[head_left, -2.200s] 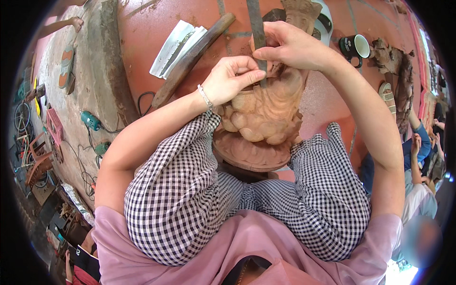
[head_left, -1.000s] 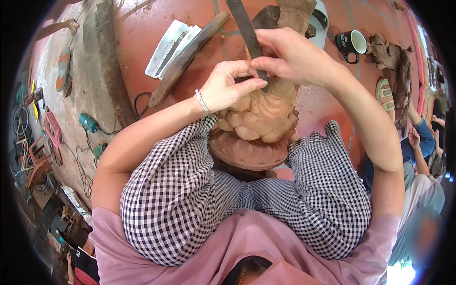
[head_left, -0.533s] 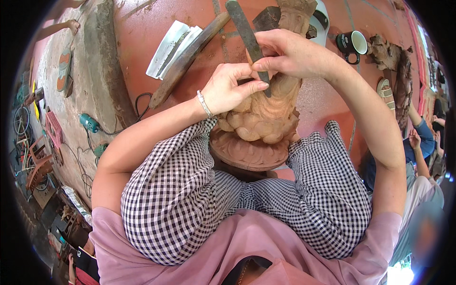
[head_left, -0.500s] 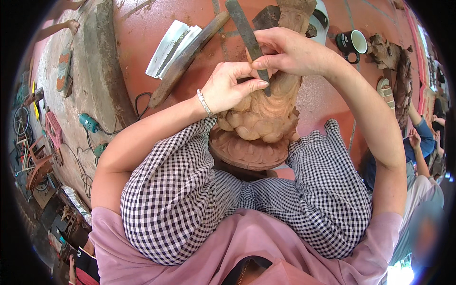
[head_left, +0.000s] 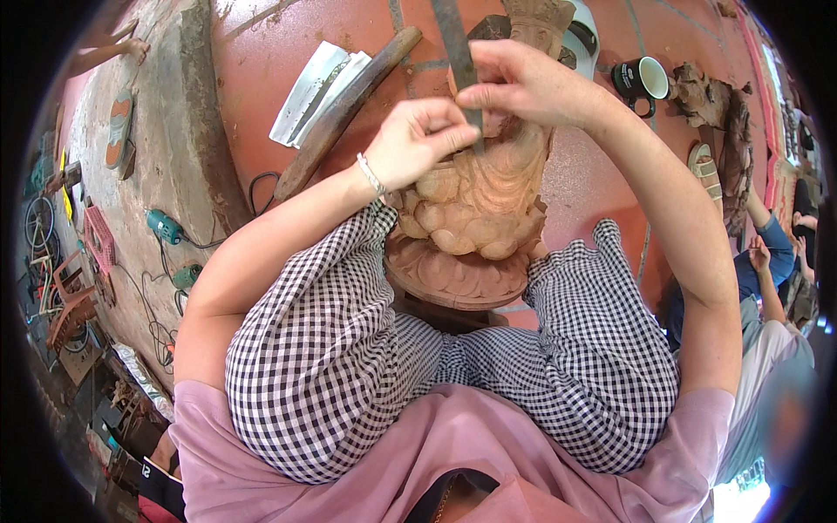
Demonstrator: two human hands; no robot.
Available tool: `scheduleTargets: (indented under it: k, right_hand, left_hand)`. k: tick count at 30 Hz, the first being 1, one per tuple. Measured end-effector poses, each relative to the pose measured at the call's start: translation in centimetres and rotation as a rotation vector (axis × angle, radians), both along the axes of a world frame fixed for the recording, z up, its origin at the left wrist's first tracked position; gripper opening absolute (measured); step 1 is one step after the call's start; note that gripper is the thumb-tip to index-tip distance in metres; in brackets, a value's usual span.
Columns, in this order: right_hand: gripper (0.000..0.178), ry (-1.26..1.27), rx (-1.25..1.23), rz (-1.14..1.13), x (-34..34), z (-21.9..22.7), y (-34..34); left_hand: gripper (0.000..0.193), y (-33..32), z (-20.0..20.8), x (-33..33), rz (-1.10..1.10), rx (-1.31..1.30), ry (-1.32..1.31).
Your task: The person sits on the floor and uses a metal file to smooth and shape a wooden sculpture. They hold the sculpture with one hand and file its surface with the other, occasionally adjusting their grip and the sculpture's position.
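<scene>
Between my knees stands a carved wooden figure [head_left: 484, 205] on a round, petal-carved base. A long, flat, dark-grey metal file [head_left: 453, 44] slants over its upper part, the lower end against the wood. My right hand [head_left: 514, 83] grips the file from the right, thumb across its face and fingers curled behind. Lower down, my left hand [head_left: 418, 139] is closed, thumb and fingers pinching at the file's lower end. My hands hide part of the figure's middle; its carved head shows beyond them.
On the tiled floor to the left lie a long wooden stick [head_left: 349, 109] and white folded paper [head_left: 305, 96]. A black mug [head_left: 641, 78] and rough wood [head_left: 702, 96] are at the right. Further left, a green power tool [head_left: 164, 227] with cords rests on a ledge [head_left: 174, 113]. People sit at far right.
The file has slid up and away along the figure, blurred at its far end. Both hands have shifted slightly with it, the left one moving away from me.
</scene>
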State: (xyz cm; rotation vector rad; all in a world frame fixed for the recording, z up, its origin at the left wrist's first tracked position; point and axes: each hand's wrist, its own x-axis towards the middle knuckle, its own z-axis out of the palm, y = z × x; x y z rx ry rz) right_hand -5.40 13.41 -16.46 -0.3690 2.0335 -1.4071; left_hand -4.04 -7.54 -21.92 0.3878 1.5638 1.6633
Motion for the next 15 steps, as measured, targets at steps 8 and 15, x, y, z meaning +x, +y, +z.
scheduleTargets:
  k: [8,15]
  right_hand:
    - [0.017,0.084,-0.052,0.084,1.4,1.6,0.8]
    - [0.019,0.272,0.119,0.202,0.9,2.5,-0.4]
  left_hand:
    - [0.019,0.0,2.4,1.6,-0.051,-0.051,0.182]
    - [0.024,0.0,2.8,1.9,-0.035,-0.102,0.191]
